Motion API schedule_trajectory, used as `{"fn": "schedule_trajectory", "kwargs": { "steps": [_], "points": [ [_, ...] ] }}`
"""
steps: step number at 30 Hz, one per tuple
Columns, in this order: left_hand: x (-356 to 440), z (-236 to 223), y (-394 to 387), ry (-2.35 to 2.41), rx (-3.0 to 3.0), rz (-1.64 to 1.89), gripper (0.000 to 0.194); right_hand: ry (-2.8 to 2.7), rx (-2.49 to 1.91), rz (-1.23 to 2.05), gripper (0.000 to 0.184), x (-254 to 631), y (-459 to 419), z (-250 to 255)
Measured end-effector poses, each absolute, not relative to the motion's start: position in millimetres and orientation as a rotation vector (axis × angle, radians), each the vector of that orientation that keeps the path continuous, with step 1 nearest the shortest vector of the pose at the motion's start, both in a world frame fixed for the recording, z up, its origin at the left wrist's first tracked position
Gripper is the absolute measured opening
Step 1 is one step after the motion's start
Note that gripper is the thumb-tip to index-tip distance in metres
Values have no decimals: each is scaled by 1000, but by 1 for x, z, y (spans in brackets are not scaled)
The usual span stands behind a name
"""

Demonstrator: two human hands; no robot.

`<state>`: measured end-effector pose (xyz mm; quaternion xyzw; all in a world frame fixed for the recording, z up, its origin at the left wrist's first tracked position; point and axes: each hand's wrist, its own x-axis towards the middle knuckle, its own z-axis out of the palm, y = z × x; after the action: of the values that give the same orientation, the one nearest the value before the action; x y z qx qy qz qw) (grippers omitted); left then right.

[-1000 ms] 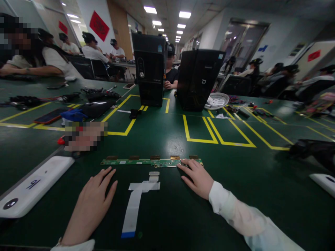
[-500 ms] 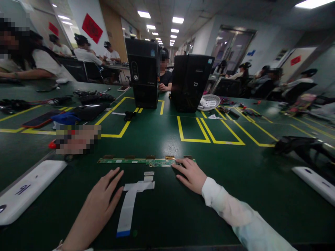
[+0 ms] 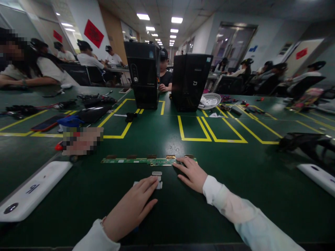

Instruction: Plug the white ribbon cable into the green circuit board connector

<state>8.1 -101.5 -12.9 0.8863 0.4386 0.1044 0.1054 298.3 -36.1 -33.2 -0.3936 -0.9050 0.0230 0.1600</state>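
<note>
A long, narrow green circuit board lies crosswise on the dark green table, with brown and gold tabs along its far edge. My right hand rests its fingertips on the board's right end, fingers spread. Nearer to me, a white flat ribbon cable lies with its connector end towards the board. My left hand is laid flat over this cable, fingers stretched out, hiding most of it. Neither hand grips anything that I can see.
Two black computer towers, left and right, stand ahead. White casings flank me, one left and one right. A white basket, cables and tools lie farther back among yellow tape marks. People sit around the room.
My left hand has moved right onto the ribbon cable, covering most of it. My right hand has stayed on the circuit board. The view has shifted slightly.
</note>
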Motion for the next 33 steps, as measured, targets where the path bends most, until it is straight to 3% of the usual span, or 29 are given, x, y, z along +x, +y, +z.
{"fn": "schedule_trajectory", "kwargs": {
  "steps": [11, 33],
  "points": [
    [61, -21, -94, 1341, 2654, 323, 62, -2582, -1143, 90, 44, 299, -37, -31],
    [56, -17, -91, 1248, 2663, 330, 68, -2562, -1154, 117, 44, 298, -38, -31]
  ]
}}
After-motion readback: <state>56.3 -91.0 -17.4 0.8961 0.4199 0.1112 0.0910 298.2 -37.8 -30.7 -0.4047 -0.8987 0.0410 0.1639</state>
